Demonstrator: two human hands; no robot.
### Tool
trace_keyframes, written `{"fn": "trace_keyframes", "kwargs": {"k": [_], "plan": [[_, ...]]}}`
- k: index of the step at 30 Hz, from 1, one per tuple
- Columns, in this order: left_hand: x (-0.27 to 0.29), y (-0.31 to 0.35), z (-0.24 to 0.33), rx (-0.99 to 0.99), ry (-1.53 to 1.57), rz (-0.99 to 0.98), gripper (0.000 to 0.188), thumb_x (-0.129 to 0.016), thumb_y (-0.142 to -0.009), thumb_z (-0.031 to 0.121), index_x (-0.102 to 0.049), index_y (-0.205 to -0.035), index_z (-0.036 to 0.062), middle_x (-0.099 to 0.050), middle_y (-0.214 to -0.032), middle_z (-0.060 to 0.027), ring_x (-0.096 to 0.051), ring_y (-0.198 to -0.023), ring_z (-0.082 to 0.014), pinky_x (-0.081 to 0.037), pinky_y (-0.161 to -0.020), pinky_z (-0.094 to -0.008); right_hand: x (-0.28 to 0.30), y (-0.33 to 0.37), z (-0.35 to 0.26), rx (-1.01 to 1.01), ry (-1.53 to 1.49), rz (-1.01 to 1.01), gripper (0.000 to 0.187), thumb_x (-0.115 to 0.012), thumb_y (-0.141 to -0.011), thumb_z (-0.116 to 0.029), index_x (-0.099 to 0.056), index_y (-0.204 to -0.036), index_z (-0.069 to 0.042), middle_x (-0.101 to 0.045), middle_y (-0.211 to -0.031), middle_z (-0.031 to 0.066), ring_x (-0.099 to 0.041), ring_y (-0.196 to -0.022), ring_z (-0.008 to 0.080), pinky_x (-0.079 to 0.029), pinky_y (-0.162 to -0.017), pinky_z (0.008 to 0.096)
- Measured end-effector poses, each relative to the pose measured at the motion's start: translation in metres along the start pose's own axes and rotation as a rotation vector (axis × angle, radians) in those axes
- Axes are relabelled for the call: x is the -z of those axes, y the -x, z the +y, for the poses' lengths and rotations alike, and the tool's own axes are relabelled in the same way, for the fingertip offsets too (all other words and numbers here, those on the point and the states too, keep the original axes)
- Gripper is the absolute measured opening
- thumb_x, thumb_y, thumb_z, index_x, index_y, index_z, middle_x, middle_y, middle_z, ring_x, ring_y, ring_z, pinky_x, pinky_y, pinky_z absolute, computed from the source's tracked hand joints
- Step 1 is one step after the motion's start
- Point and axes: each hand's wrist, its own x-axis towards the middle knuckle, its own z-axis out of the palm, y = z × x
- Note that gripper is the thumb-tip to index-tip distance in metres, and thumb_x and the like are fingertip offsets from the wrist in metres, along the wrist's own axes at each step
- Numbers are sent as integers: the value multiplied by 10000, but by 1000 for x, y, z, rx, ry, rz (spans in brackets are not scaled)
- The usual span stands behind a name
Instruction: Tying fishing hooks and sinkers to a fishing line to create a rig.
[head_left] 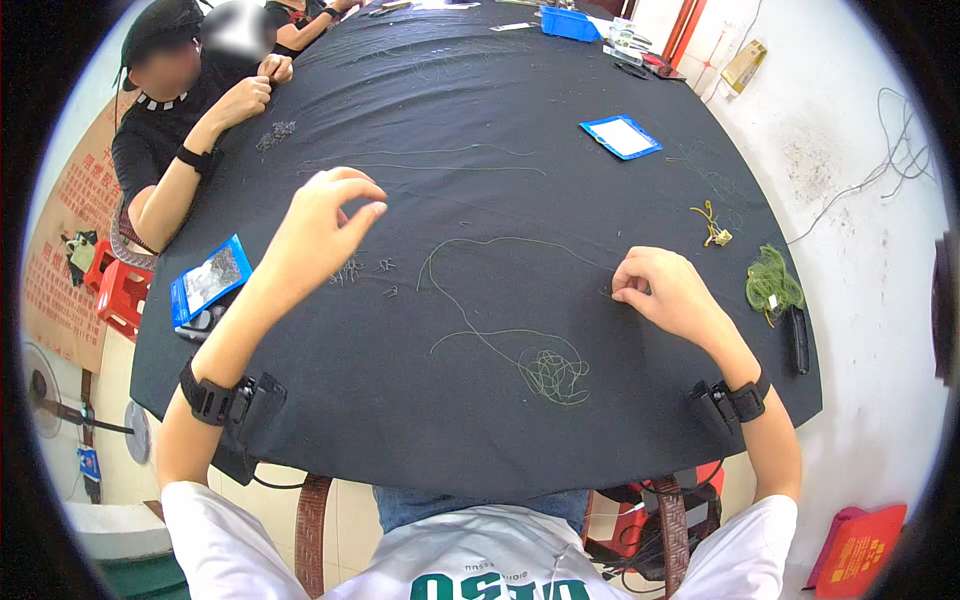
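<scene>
My left hand (335, 220) is raised over the left middle of the table, fingers curled and the thumb tip a little apart from the forefinger; I see nothing between them. Closed in a pinch, my right hand (660, 290) holds the end of a thin green line (500, 240). That line loops leftward across the cloth and runs down to a loose tangle (555, 378) nearer me. Below my left hand lie several tiny dark hook-like pieces (386, 265). A blue-edged packet (215, 280) of small dark pieces lies beside my left forearm.
A black cloth covers the table (480, 440). On its right lie a green line bundle (773, 280), a yellow tied piece (712, 225), a black handle-like object (798, 340) and a blue-edged white packet (622, 137). Further lines (430, 167) stretch beyond my hands. A co-worker (165, 130) sits far left.
</scene>
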Motion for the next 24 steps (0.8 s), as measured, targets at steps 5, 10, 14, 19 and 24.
{"fn": "trace_keyframes", "kwargs": {"k": [5, 10, 14, 19, 24], "plan": [[-12, 16, 69, -24, 354, -220, 279, -650, -796, 99, -619, -1068, 44, -619, -1057, -85, -609, -796, -142, -493, -632, -254, 13, 0, -44, 85, -180, 64, 62, -655, -724, -84, -605, -752, -60, -571, -733, 75, -593, -661, 218, -462, -605, 319], [-37, 26, 115, -245, 363, -184, 329, -672, -774, 90, -589, -1081, 5, -640, -955, -134, -628, -699, -174, -506, -582, -280, 15, 0, -88, 246, -253, 70, 58, -636, -729, -55, -592, -766, -47, -566, -742, 94, -591, -666, 243, -463, -605, 336], [-41, 19, 115, -296, 406, -167, 94, -588, -824, 45, -642, -865, -19, -643, -729, -114, -623, -579, -182, -501, -541, -286, 20, -4, -94, 243, -349, 64, 66, -615, -753, 0, -577, -805, -13, -576, -738, 35, -551, -628, 104, -409, -529, 236], [-31, 12, 121, -169, 478, -192, 99, -584, -837, 42, -648, -881, -19, -640, -717, -89, -600, -561, -114, -485, -518, -233, 42, -11, -90, 29, -666, -231, 88, -588, -830, -95, -608, -836, -9, -627, -718, 50, -606, -647, 94, -472, -532, 230], [-31, 12, 119, 39, 675, -191, 117, -568, -861, 54, -648, -917, -11, -640, -758, -54, -590, -607, -85, -484, -539, -213, 45, -21, -81, 114, -844, -217, 124, -593, -853, -129, -618, -886, -13, -622, -743, 22, -586, -652, 80, -475, -568, 209]]}}
